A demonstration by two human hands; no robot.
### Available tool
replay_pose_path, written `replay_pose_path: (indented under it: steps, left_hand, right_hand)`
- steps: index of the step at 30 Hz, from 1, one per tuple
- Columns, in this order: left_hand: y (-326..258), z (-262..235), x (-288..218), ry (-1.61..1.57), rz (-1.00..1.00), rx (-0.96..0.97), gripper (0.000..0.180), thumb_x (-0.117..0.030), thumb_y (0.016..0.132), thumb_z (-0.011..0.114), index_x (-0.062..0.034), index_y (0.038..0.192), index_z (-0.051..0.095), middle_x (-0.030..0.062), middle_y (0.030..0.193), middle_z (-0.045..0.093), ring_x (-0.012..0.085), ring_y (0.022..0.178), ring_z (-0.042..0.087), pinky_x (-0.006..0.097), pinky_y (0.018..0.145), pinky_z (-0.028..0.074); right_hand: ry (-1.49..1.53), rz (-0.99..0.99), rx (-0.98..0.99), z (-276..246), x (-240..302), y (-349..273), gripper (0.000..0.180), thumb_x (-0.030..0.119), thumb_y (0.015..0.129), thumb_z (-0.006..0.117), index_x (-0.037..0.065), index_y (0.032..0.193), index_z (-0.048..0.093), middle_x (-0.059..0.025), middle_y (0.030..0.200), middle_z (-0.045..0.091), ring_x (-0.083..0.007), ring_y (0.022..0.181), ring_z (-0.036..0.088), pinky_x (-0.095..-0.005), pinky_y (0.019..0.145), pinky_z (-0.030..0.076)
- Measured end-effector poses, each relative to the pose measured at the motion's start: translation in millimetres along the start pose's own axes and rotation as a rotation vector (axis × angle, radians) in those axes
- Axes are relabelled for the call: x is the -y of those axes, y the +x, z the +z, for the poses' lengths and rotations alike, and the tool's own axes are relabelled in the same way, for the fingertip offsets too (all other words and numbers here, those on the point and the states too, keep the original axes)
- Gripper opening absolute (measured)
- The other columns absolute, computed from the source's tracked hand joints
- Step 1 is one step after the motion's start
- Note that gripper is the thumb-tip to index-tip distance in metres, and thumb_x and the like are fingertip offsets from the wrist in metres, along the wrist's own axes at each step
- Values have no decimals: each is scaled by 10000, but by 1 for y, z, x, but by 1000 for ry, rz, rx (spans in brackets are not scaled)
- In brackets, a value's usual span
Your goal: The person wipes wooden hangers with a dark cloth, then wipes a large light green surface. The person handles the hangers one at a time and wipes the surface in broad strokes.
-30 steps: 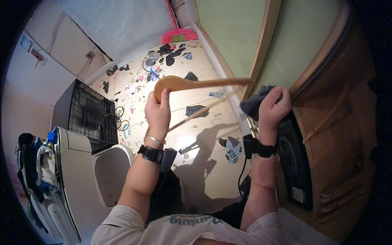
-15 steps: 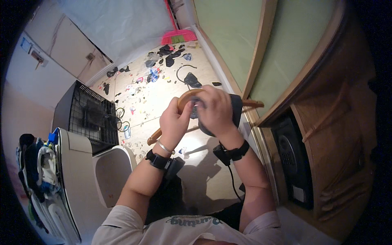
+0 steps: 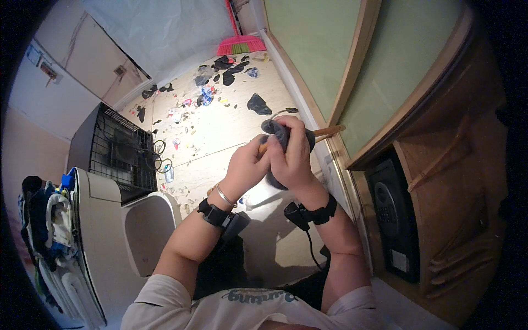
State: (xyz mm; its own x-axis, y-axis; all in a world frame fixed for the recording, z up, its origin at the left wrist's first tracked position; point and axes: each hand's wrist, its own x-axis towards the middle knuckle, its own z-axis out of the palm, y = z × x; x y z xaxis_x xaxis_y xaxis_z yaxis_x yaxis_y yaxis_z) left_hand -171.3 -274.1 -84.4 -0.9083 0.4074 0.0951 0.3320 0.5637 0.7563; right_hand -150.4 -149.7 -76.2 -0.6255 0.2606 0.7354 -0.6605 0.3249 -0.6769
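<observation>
At the far left a heap of clothes [image 3: 41, 231] in blue, white and dark cloth hangs beside a white appliance [image 3: 91, 242]. Behind it stands a black wire crate [image 3: 118, 151], with cables trailing from it onto the pale wooden floor [image 3: 220, 124]. The floor is strewn with small litter and dark scraps, and a pink broom [image 3: 240, 43] leans at the far wall.

In the middle, both forearms rise from the lower edge, each with a black band at the wrist; the left one also carries a thin silver bracelet [image 3: 224, 195]. The left hand [image 3: 246, 166] is curled, its fingers closed around the lower part of a wooden hanger [image 3: 325, 132], just where dark grey cloth [image 3: 278, 132] meets the wood. The right hand [image 3: 292, 157] touches the left and is wrapped over that cloth, fingers pressed down across it — the cloth looks bunched around the hanger, though how it sits on the wood cannot be told from here. The hanger is held in the air above the floor, in front of the person's chest; its bare end pokes out rightward toward a green panel [image 3: 308, 49] framed in light wood.

Farther right, a wooden cabinet [image 3: 456, 181] holds a black safe [image 3: 393, 212] with a keypad on its door.
</observation>
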Motion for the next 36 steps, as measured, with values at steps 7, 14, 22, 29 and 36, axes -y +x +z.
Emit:
replay_pose_path:
  steps: [7, 14, 22, 29, 36]
  left_hand:
    - [-8, -8, -4, -180, 6, -119, 224, -243, 941, 496, -35, 958, 577, 13, 654, 509, 99, 602, 468, 242, 561, 397]
    - [-11, -4, 4, -389, -115, 56, 386, -337, 969, 353, -38, 948, 596, 72, 653, 545, 166, 610, 531, 293, 579, 429]
    - [-12, -4, 1, -911, -265, -51, 413, -343, 979, 310, -48, 795, 534, -18, 639, 492, 54, 522, 403, 214, 460, 311]
    - [-15, -6, -21, -914, -334, -122, 527, -451, 948, 228, -43, 870, 553, 13, 647, 492, 76, 535, 388, 225, 475, 297]
    - [-10, 5, 13, -1079, -128, -36, 497, -404, 973, 229, -77, 1250, 482, 71, 1086, 587, 166, 971, 570, 341, 886, 468]
  right_hand:
    - [-432, -58, 58, -27, -62, -6, 196, 209, 871, 504, 20, 911, 539, -175, 886, 551, -379, 859, 507, -468, 774, 370]
    - [-278, 16, -12, -12, -38, -24, 240, 231, 893, 430, 9, 944, 506, -183, 932, 520, -366, 911, 475, -461, 815, 327]
    - [-360, -176, 336, 3, -33, -26, 470, 221, 840, 477, 68, 1284, 460, -161, 1347, 408, -379, 1251, 348, -536, 1024, 221]
    - [-597, -83, -134, -9, -31, -3, 544, 272, 862, 471, 84, 1365, 386, -288, 1370, 265, -435, 1262, 255, -550, 1024, 187]
    - [-508, -57, 337, 13, 7, -32, 674, 199, 732, 617, 99, 1368, 418, -171, 1041, 422, -327, 969, 417, -435, 865, 321]
